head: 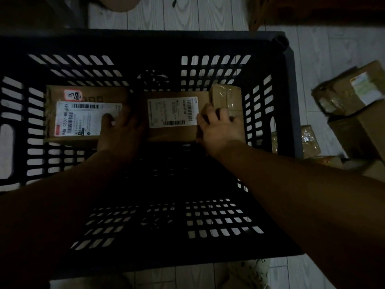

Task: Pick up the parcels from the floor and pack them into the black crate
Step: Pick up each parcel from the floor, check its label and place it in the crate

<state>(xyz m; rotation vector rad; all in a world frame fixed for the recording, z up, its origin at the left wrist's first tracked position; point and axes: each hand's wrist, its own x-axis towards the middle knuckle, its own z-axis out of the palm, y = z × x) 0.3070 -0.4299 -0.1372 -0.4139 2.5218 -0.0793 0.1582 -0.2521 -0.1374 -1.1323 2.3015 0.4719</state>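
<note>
crate (291, 97): black, slotted walls, standing on pale plank floor (325, 49); near half of the bottom in deep shadow.
left box (68, 94): flat in the crate against the far wall, left of centre, big white label facing up.
middle box (166, 134): flat against the far wall, just right of left box, white label up.
small box (227, 97): taped, far right corner of the crate, touching middle box's right end.
left hand (123, 130): lying over the right end of left box, one fingertip on its label; too dark to tell whether gripping or flat.
right hand (218, 126): fingers curled over the right end of middle box, just beside small box; gripping it.
floor pile (354, 97): more brown boxes right of the crate, outside it, well apart from both hands.
hidden: seam between left box and middle box covered by left hand; floor pile partly cut off at the right edge, some of it seen only through the wall slots.
</note>
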